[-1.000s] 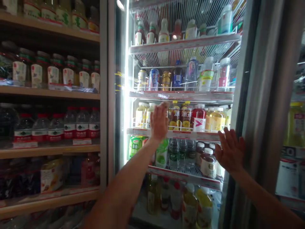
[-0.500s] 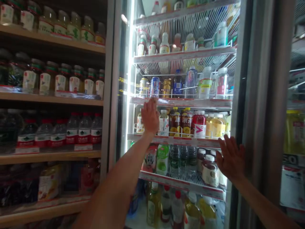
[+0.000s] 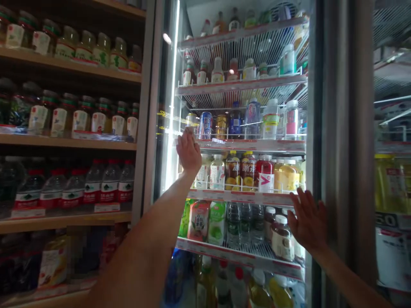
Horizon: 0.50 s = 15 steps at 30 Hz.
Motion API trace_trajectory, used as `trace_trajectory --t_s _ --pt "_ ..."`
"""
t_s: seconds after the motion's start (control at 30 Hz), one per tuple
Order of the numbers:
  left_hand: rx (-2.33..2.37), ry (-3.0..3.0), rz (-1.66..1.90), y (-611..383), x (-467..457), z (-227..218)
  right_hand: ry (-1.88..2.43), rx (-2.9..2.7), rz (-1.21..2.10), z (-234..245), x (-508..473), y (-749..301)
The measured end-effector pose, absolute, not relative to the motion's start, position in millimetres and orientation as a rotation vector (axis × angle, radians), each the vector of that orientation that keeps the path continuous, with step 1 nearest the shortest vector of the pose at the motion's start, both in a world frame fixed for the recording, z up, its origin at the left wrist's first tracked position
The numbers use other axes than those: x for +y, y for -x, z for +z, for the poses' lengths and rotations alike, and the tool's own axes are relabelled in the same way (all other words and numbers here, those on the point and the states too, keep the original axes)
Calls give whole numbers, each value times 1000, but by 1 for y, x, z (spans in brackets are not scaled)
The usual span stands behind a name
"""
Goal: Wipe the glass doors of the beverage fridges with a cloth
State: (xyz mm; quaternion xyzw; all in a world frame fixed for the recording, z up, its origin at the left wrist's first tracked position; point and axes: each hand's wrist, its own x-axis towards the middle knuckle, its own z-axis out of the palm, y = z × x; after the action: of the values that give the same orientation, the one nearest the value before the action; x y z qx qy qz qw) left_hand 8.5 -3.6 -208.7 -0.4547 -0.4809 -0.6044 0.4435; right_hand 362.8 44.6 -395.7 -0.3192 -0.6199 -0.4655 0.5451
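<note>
My left hand (image 3: 189,152) is raised at the left side of the glass-fronted drinks cooler, by the shelf of cans. Its fingers are bent and close together, and a small pale brownish patch shows at the fingertips; I cannot make out what it is. Behind and above the hand are a blue can (image 3: 205,125) and a gold can (image 3: 221,126). My right hand (image 3: 307,220) has its fingers spread, palm toward the glass near the cooler's right frame, and holds nothing. Past its fingers stands a white-capped bottle (image 3: 282,239).
Cooler shelves hold many bottles, among them brown tea bottles (image 3: 233,171) and a red bottle (image 3: 265,173). At left, wooden shelves (image 3: 69,140) carry jars and red-capped water bottles (image 3: 93,182). A metal door frame (image 3: 334,128) stands at right, with another cooler section beyond it.
My left hand has shifted left across the cooler front, toward its lit left edge. My right hand has stayed at nearly the same place. The view has tilted up slightly.
</note>
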Motion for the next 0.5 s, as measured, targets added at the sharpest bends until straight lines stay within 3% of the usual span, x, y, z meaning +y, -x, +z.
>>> trace_trajectory --t_s 0.27,0.5 --pt "-841 1551 -1007 -108 17 -199 741 -1478 -1130 -395 46 -365" --pt "-1157 1237 -1398 -1 -5 -191 732 -1474 -1115 -400 48 -365"
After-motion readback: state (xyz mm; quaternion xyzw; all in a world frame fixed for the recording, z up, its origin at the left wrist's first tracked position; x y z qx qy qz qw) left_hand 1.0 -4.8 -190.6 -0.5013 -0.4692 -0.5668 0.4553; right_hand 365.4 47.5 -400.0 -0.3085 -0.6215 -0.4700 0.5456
